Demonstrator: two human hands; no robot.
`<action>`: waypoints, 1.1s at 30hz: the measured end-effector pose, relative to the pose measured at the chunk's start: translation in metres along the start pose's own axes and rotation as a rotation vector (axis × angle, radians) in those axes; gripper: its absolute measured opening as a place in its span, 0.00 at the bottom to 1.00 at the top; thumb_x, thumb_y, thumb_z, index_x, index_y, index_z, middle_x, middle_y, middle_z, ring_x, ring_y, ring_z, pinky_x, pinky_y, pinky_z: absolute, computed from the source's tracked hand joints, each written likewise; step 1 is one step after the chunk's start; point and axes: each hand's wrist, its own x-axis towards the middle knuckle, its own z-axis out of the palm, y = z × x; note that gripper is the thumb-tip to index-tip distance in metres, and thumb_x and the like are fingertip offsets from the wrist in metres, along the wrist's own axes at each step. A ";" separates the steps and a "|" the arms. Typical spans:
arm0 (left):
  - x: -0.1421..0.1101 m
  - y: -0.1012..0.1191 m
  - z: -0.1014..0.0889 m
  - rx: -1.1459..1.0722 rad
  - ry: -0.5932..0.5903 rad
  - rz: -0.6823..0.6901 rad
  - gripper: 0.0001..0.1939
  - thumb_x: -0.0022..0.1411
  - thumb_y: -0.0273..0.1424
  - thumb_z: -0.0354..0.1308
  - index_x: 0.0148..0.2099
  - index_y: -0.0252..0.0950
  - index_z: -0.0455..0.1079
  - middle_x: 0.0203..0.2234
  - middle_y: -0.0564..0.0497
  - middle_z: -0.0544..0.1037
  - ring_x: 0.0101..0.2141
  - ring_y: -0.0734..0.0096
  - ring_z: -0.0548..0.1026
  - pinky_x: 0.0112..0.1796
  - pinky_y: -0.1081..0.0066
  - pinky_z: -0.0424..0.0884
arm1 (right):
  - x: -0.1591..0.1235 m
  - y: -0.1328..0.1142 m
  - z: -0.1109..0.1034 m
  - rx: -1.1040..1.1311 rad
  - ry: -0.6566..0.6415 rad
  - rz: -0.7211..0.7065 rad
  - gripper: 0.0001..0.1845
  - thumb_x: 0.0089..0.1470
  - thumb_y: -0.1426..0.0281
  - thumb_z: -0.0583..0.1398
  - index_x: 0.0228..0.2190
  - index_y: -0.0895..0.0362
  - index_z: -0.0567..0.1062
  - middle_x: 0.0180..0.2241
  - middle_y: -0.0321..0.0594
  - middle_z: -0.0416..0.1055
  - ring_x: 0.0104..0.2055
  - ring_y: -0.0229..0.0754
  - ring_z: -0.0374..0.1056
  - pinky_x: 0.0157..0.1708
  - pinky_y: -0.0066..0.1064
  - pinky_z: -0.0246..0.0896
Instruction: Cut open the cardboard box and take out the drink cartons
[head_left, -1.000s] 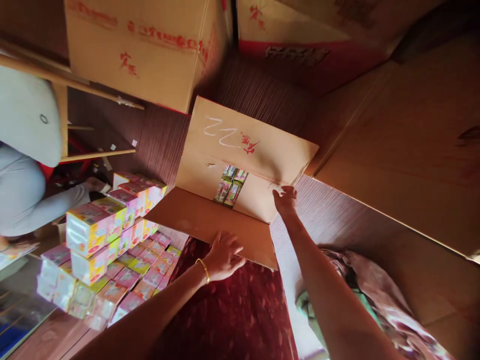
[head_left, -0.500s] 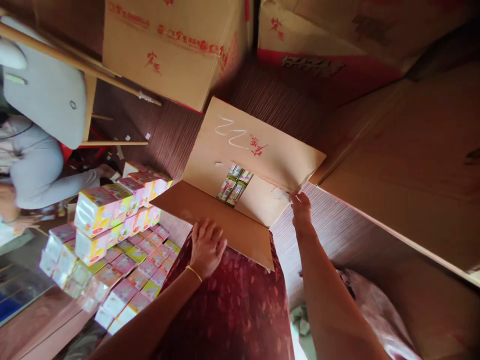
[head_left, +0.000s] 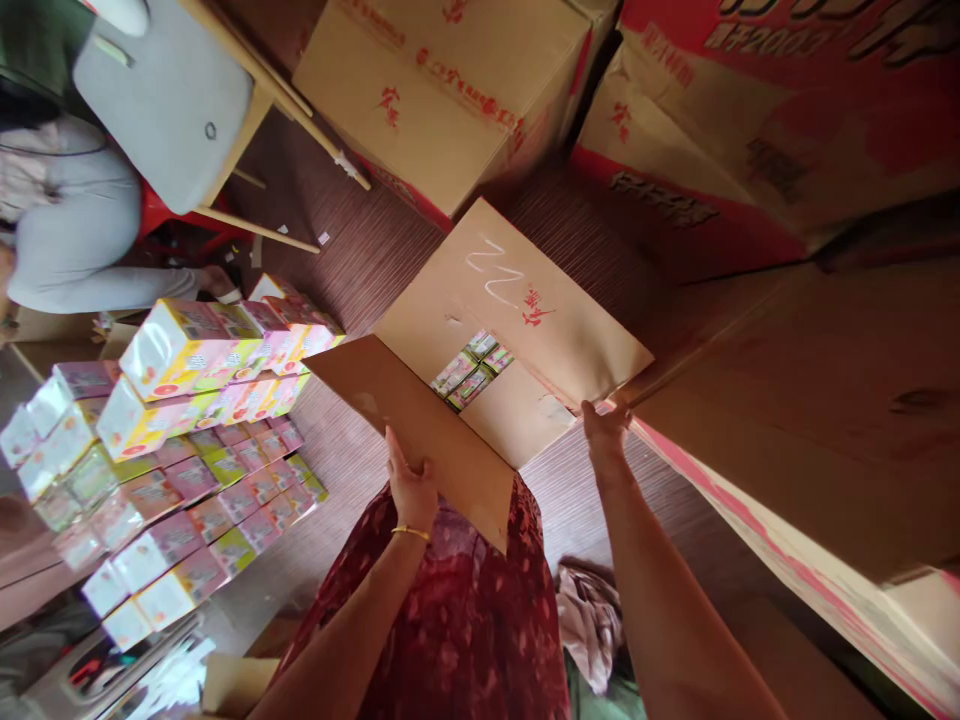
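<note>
A cardboard box (head_left: pixel 525 300) stands on the floor in front of me, its small flaps folded in and its two long flaps raised. Through the gap between the flaps, small green and pink packs (head_left: pixel 474 370) show inside. My left hand (head_left: pixel 412 490) is closed on the outer edge of the near flap (head_left: pixel 450 470), with part of its fingers hidden. At the right corner of the far flap, which bears a white handwritten mark, my right hand (head_left: pixel 606 425) grips the cardboard; some of its fingertips are out of sight.
Stacked pink, yellow and green small boxes (head_left: pixel 217 480) stand on the left. Large cartons (head_left: pixel 442 90) rise behind, and another big carton (head_left: pixel 817 400) is close on the right. A person (head_left: pixel 82 220) sits at the far left near a grey chair (head_left: pixel 165 110). Crumpled cloth (head_left: pixel 589 620) lies beside me.
My left hand has turned from lying flat on the near flap to gripping its edge, and that flap stands higher. My right hand holds the far flap's corner more firmly. The view has shifted.
</note>
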 end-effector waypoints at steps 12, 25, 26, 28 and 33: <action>0.015 -0.024 -0.010 -0.084 -0.490 0.078 0.24 0.66 0.28 0.44 0.60 0.46 0.71 0.25 0.53 0.78 0.30 0.67 0.79 0.36 0.67 0.78 | 0.082 -0.061 -0.028 -0.535 -0.011 -0.125 0.44 0.59 0.57 0.55 0.68 0.60 0.45 0.67 0.58 0.42 0.68 0.60 0.38 0.60 0.49 0.42; 0.125 -0.063 -0.081 -0.003 -0.405 0.223 0.25 0.59 0.27 0.47 0.56 0.37 0.74 0.23 0.53 0.75 0.21 0.75 0.69 0.26 0.78 0.66 | -0.020 -0.014 0.027 -0.479 -0.189 -0.078 0.50 0.45 0.55 0.62 0.60 0.76 0.55 0.60 0.71 0.51 0.64 0.68 0.45 0.64 0.53 0.37; 0.139 -0.065 -0.088 0.024 -0.384 0.252 0.26 0.58 0.26 0.47 0.56 0.38 0.74 0.26 0.53 0.77 0.23 0.75 0.70 0.28 0.77 0.67 | -0.038 -0.010 0.035 -0.477 -0.226 -0.074 0.50 0.46 0.55 0.61 0.60 0.76 0.54 0.60 0.71 0.51 0.64 0.68 0.46 0.64 0.52 0.39; 0.164 -0.070 -0.102 0.104 -0.324 0.278 0.26 0.58 0.24 0.47 0.56 0.40 0.74 0.32 0.53 0.78 0.25 0.75 0.71 0.32 0.76 0.69 | -0.073 -0.002 0.049 -0.479 -0.274 -0.092 0.47 0.48 0.55 0.60 0.60 0.73 0.56 0.58 0.68 0.55 0.61 0.67 0.52 0.62 0.49 0.47; 0.212 -0.095 -0.132 0.379 -0.158 0.198 0.22 0.67 0.32 0.46 0.58 0.40 0.72 0.25 0.55 0.73 0.28 0.75 0.69 0.41 0.72 0.68 | -0.126 0.004 0.060 -0.551 -0.446 -0.212 0.43 0.53 0.57 0.57 0.61 0.72 0.55 0.54 0.64 0.61 0.57 0.61 0.59 0.57 0.44 0.56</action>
